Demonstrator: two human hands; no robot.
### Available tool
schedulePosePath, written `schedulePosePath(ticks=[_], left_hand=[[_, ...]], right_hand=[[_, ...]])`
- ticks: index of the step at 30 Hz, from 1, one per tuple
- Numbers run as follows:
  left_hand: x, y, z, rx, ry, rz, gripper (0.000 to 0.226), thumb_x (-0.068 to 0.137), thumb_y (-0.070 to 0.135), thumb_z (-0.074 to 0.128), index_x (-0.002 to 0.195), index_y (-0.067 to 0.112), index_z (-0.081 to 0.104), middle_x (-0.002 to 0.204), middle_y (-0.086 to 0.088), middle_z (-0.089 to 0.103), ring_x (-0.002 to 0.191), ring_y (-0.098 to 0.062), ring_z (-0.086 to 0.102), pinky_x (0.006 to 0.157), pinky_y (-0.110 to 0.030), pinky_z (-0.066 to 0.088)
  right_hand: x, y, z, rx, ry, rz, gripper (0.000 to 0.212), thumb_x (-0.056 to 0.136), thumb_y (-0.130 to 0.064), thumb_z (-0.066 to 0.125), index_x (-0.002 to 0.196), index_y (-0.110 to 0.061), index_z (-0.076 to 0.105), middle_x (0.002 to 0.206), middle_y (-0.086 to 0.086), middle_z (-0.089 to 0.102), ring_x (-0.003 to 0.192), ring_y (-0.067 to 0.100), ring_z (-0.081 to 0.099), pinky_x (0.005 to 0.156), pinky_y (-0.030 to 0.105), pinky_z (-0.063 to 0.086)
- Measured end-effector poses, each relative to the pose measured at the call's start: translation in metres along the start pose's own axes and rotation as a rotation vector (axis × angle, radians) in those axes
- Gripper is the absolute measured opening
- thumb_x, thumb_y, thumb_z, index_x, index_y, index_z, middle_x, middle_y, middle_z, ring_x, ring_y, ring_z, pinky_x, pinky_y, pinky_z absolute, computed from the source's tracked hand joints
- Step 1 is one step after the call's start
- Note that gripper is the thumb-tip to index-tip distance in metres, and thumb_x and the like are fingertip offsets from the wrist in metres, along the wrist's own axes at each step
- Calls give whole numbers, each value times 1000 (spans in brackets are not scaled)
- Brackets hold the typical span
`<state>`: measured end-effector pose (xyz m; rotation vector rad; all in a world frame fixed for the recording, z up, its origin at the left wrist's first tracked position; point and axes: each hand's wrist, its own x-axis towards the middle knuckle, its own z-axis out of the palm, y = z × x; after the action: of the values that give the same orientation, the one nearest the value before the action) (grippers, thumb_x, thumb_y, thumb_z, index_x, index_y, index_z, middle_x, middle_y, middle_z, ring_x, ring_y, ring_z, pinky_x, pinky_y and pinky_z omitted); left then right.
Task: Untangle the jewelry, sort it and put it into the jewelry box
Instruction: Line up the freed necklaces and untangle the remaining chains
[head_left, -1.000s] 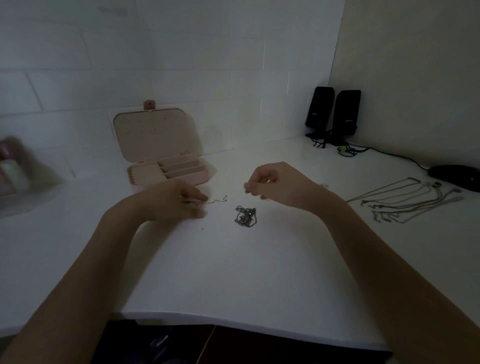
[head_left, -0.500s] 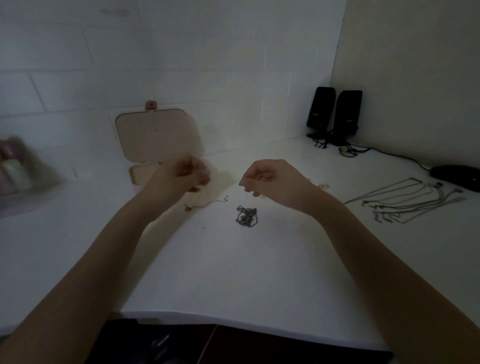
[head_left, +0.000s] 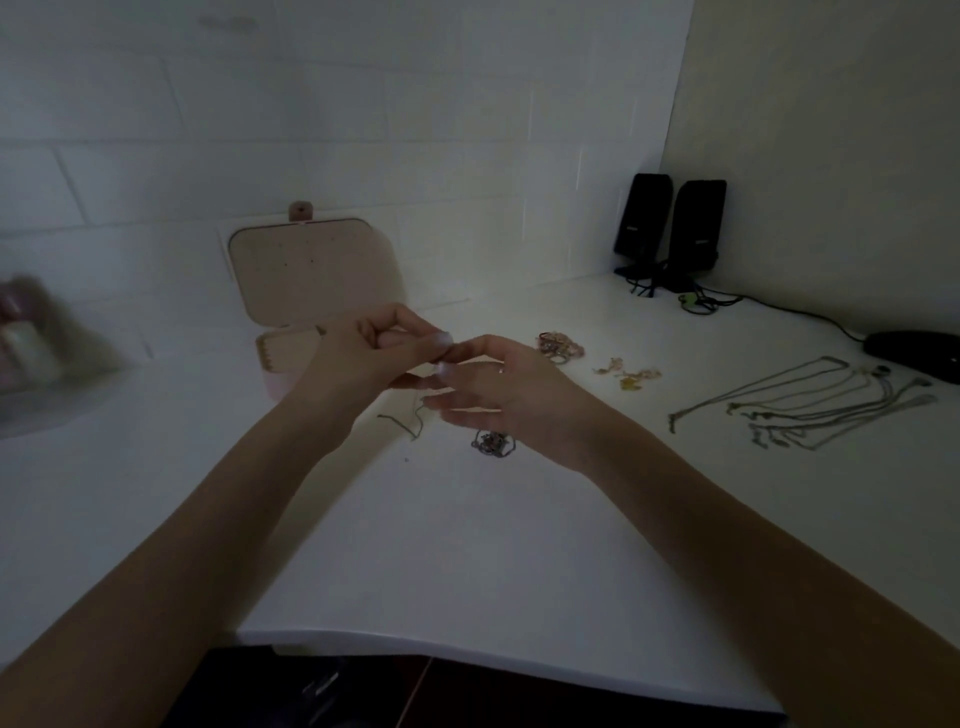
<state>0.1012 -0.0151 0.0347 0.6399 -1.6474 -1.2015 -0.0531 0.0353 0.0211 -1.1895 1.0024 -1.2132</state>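
Observation:
My left hand (head_left: 369, 353) is raised over the white table (head_left: 467, 545) and pinches one end of a thin dark chain (head_left: 408, 423), whose lower part hangs down and trails on the table. My right hand (head_left: 498, 389) meets the left at the fingertips and pinches the chain there too. A small tangled clump of dark jewelry (head_left: 491, 444) lies just under my right hand. The pink jewelry box (head_left: 311, 270) stands open behind my left hand, lid up against the wall.
Several straightened necklaces (head_left: 810, 405) lie side by side at the right. A colourful bead pile (head_left: 561, 345) and small gold pieces (head_left: 631, 371) lie beyond my right hand. Two black speakers (head_left: 670, 228) and a black mouse (head_left: 914, 353) sit in the corner.
My left hand lifted the chain off the table and moved right. My right hand moved left to meet it, uncovering the bead pile and gold pieces behind.

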Motion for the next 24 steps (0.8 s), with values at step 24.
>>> schedulePosePath(ticks=[24], left_hand=[[3, -1, -4, -80, 316, -12, 19, 95, 3, 50, 80, 14, 48, 80, -9, 59, 51, -7, 60, 55, -27, 57]], right_hand=[[1, -6, -25, -340, 379, -160, 9, 84, -4, 68, 90, 4, 68, 69, 14, 65, 42, 1, 56, 50, 15, 51]])
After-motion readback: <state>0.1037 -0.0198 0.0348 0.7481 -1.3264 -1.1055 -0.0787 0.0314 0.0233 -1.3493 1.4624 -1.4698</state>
